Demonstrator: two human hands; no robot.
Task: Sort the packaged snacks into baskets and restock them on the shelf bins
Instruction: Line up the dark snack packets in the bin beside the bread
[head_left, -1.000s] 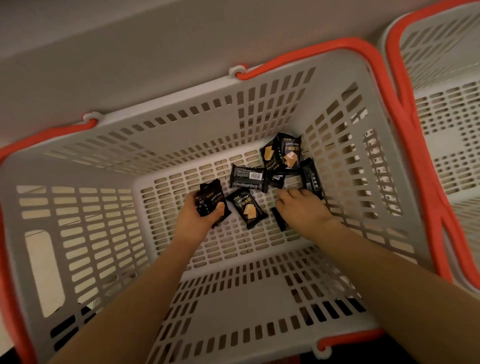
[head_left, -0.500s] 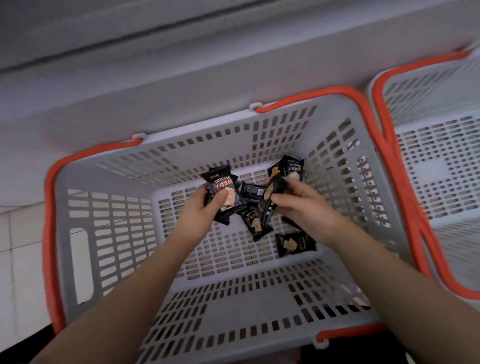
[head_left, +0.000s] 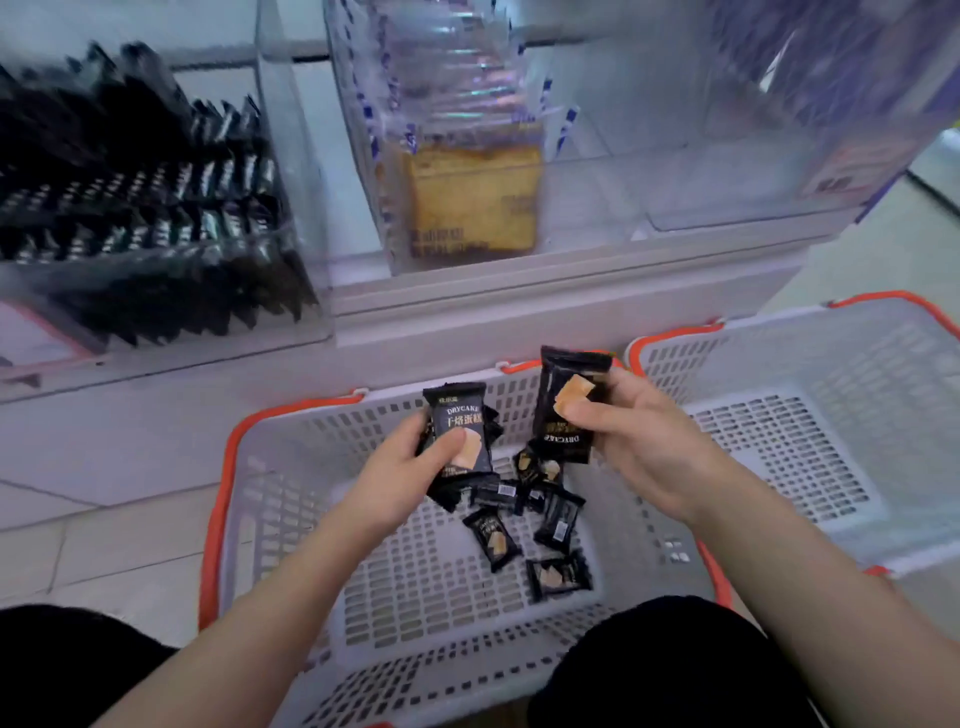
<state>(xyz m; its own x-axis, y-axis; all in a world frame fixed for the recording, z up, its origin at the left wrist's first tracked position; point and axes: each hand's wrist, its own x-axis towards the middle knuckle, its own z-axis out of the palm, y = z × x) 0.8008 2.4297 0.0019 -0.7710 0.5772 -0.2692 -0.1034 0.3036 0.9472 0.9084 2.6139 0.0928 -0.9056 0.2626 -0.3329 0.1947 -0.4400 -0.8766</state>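
Snack packets in black wrappers sit in several places around the person's hands, and the biggest thing in view is the white shelf unit (head_left: 519, 312) beyond the fingertips, carrying clear bins. A clear bin (head_left: 156, 208) up and to the left of the left hand is packed with rows of black packets, and a second clear bin (head_left: 467, 156) straight beyond both hands holds clear-wrapped yellow cake slices (head_left: 472, 197), blurred. Below both hands stands a grey basket (head_left: 291, 519) with an orange rim, on the tiled floor (head_left: 104, 545). A second grey basket (head_left: 831, 415) stands just to the right of the right hand, its rim touching or nearly touching the first. The left hand (head_left: 400, 467) holds a small bunch of black packets (head_left: 462, 436), thumb pressed on the front of the top one, printed DRYCAKE, with the fingers curled behind. The right hand (head_left: 644, 441) pinches one black packet (head_left: 566, 405) between thumb and fingers, upside down so its print reads inverted; it is near the left hand's bunch but apart from it. Under the fingers of both hands, loose packets (head_left: 530, 519) lie scattered on the first basket's floor, some face up and some showing barcodes. Dark-clothed knees (head_left: 675, 665) show at the bottom edge, nearest the wrists.
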